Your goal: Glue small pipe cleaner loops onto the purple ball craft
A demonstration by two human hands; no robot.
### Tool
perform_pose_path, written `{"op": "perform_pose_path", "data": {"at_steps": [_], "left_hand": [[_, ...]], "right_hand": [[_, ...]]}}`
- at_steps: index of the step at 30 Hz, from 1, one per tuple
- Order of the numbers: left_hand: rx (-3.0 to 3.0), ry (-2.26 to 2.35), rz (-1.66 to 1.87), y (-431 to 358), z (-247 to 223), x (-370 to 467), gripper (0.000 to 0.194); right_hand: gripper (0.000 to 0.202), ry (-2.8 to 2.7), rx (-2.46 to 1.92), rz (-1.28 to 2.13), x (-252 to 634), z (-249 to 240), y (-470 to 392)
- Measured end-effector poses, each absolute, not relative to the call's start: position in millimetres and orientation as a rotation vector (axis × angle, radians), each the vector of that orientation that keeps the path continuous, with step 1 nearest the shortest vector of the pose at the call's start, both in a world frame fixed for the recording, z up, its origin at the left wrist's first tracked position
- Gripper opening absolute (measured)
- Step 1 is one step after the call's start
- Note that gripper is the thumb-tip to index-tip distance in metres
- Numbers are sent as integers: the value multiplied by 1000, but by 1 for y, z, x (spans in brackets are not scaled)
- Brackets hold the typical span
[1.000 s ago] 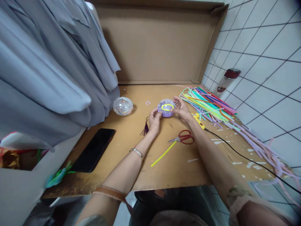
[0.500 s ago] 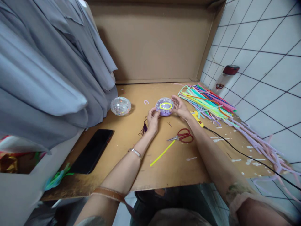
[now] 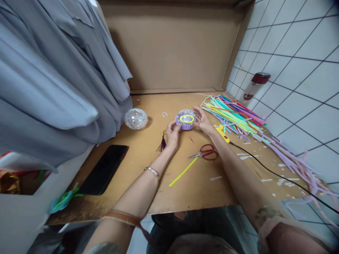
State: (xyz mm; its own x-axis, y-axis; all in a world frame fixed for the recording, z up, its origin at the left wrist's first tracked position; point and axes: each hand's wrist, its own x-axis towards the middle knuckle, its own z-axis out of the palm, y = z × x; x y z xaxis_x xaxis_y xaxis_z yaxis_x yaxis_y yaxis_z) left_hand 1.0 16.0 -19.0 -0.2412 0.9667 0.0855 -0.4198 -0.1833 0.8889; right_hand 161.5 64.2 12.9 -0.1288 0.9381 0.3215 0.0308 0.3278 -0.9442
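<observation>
Hardly anything had moved: against the frame a second earlier, only my view had swung a little, and both hands kept the same grip. My left hand (image 3: 173, 134) pinched the purple ball (image 3: 185, 126) at its lower left, while my right hand (image 3: 202, 121) cupped its right side, thumb in front, so it sat between them over the middle of the tabletop (image 3: 148, 155). Uneven pressure, I judged, could roll the ball, and the yellow ring (image 3: 186, 122) facing me might skew if only loosely set. Worse, the glue gun (image 3: 222, 134) lay just beside my right wrist; if hot, it could burn me at a careless shift. Scissors (image 3: 203, 153) and a yellow strip (image 3: 182, 172) lay between my forearms. White flecks (image 3: 266, 180) spotted the brown surface on the right, beyond which rose a tiled wall (image 3: 302, 91); cardboard (image 3: 174, 49) stood behind, and grey cloth (image 3: 53, 70) hung left.
</observation>
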Motion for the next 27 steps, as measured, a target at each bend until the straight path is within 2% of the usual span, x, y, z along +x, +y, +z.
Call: {"op": "perform_pose_path", "data": {"at_steps": [27], "left_hand": [[825,962,1652,13,-14,2,28]], "right_hand": [[88,-1404,-933,1076,162,16,61]]}}
